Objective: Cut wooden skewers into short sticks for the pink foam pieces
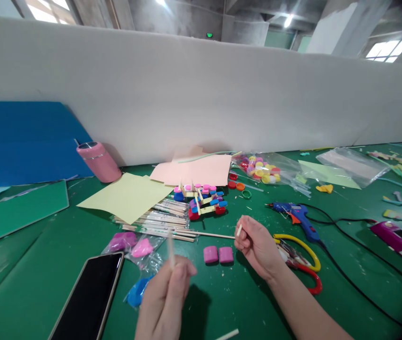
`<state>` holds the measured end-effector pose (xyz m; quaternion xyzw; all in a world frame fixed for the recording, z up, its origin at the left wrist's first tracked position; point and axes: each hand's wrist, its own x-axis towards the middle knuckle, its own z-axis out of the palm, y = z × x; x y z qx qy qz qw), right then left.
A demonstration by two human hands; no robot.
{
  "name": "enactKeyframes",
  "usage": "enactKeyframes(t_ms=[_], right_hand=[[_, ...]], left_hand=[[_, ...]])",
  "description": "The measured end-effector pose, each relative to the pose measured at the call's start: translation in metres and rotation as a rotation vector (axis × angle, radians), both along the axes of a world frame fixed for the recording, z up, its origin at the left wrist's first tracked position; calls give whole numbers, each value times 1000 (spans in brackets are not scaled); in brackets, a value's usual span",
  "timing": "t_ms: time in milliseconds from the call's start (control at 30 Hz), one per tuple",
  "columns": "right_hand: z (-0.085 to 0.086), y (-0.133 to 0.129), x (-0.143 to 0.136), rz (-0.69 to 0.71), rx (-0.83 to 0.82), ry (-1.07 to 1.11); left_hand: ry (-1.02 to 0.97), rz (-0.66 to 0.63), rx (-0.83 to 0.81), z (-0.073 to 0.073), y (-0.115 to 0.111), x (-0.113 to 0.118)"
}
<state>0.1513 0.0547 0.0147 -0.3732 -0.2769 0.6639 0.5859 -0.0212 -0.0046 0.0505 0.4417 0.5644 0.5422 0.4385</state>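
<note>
My left hand (167, 295) is closed in a pinch on a thin pale wooden stick (171, 248), held upright and blurred by motion. In my right hand (257, 248) the fingers are curled around a short pale stick piece (239, 230). Between the hands, two pink-purple clay blocks (218, 255) lie side by side on the green table. A long thin stick (215, 234) lies behind them, reaching towards my right hand. Farther back stands a small model (206, 200) of sticks and coloured pieces. Another cut stick (228, 335) lies at the near edge.
Scissors (312, 257) with yellow and red handles lie beside my right forearm. A blue glue gun (298, 217) and its cord are to the right. At left are a phone (87, 297), bagged clay (123, 241), bundled sticks (162, 219) and a pink cup (100, 163). A white partition (201, 94) rises behind.
</note>
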Motion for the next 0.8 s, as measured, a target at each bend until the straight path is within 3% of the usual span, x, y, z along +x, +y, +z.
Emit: enactKeyframes(t_ms=[100,200,433,667,800], right_hand=[[1,-4,-1,94,30,-73],[0,-7,-2,177,57,-154],[-1,-8,-3,228,89,-318],[-1,-8,-5,244,86,-398],[-1,-12,-12,283,77,-416]], left_hand=[[-187,-421,-251,-5,0,7],[-259,-577,-380,-17,-2,16],[-260,-529,-349,-34,-5,29],[-241,-648,-417,-46,-3,28],[-326,-571,-439,-47,-2,30]])
